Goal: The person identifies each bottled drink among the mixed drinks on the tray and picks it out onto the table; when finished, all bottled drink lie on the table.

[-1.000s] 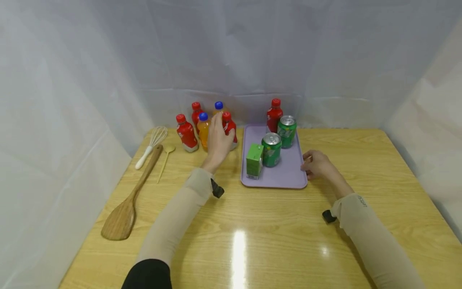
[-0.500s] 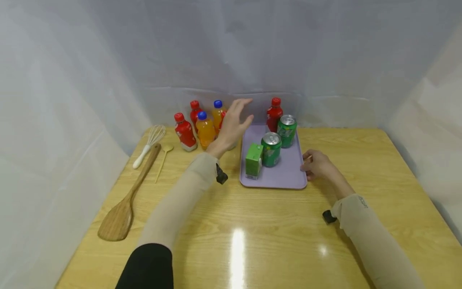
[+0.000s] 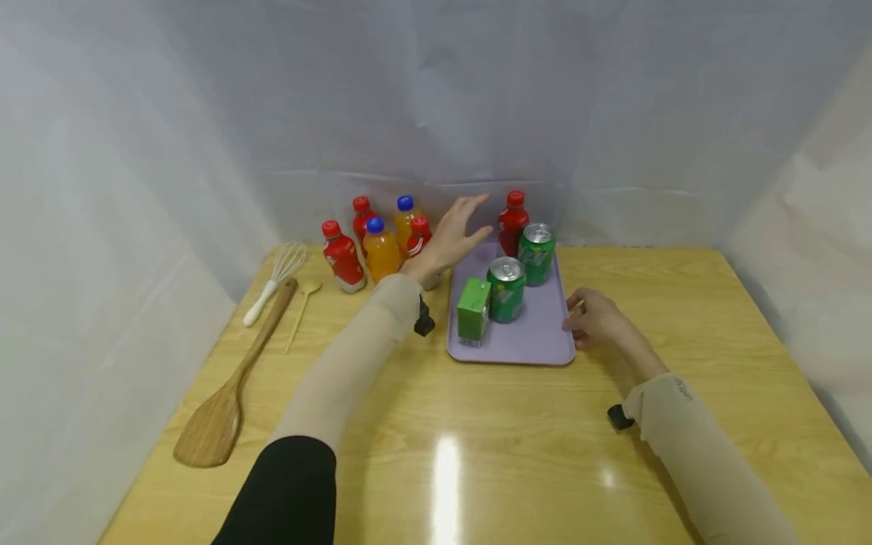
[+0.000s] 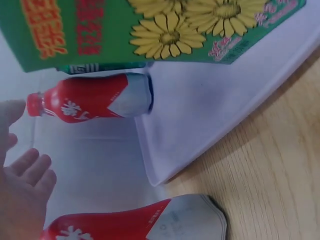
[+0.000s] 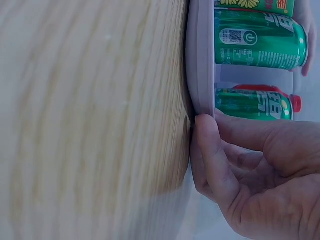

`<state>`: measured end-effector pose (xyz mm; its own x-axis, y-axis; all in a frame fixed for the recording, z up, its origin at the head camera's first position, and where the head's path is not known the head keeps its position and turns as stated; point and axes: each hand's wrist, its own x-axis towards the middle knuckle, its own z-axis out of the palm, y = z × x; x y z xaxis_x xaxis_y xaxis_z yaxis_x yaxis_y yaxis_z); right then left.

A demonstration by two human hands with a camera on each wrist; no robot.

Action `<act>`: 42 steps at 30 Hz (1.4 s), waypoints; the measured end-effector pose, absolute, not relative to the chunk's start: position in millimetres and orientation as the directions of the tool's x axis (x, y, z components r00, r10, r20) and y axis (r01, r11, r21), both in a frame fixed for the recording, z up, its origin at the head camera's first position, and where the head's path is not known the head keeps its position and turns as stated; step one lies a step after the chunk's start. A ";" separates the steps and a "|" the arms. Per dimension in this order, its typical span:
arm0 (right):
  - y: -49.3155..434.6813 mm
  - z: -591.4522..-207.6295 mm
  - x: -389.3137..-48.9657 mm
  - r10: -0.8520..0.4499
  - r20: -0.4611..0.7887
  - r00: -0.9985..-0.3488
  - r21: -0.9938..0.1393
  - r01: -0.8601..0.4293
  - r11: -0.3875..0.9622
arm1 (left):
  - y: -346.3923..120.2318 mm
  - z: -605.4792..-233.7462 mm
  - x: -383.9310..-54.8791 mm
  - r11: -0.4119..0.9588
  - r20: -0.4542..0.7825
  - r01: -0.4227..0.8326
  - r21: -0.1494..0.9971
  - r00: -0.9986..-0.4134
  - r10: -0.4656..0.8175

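Note:
My left hand [image 3: 453,238] reaches over the back left of the lilac tray [image 3: 538,341], fingers spread and holding nothing. Its fingertips are left of a red bottle [image 3: 512,223] that stands upright on the tray; in the left wrist view the fingers [image 4: 37,170] sit beside that bottle's cap. At the tray's right edge my right hand [image 3: 593,316] pinches the rim between thumb and fingers, seen closely in the right wrist view [image 5: 260,165]. Two green cans [image 3: 506,291] and a green drink carton [image 3: 473,312] also stand on the tray.
Left of the tray stand red bottles [image 3: 343,257] and orange juice bottles [image 3: 381,250], one red bottle partly behind my left wrist. Farther left lie a white whisk [image 3: 272,286], a small yellow spoon [image 3: 302,310] and a wooden spatula [image 3: 221,412]. A pale curtain [image 3: 422,91] hangs behind the table.
My left hand has moved right, from the red bottle left of the tray to over the tray's back left. My right hand stays at the tray's rim. The view has shifted slightly.

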<state>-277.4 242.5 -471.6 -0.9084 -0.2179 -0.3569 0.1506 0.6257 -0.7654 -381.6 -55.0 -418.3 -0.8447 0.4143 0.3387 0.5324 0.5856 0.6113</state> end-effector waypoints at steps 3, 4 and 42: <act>241.0 -471.8 -274.4 -0.227 -0.353 -0.908 -0.771 0.144 0.621 | -53.3 -422.9 -385.7 0.614 0.282 0.489 0.620 -0.869 0.407; 240.4 -471.8 -273.3 -0.228 -0.353 -0.907 -0.771 0.145 0.619 | -52.8 -424.4 -386.4 0.623 0.258 0.471 0.625 -0.878 0.404; 231.8 -477.3 -253.5 -0.230 -0.379 -0.896 -0.765 0.163 0.623 | -24.0 -453.8 -391.0 0.649 0.266 0.410 0.641 -0.912 0.313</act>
<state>-253.5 231.8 -477.3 -0.8963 -0.2304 -0.3789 0.1634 0.6227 -0.7652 -391.0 -24.0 -453.8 -0.9117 0.3135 0.2655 0.4098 0.6490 0.6410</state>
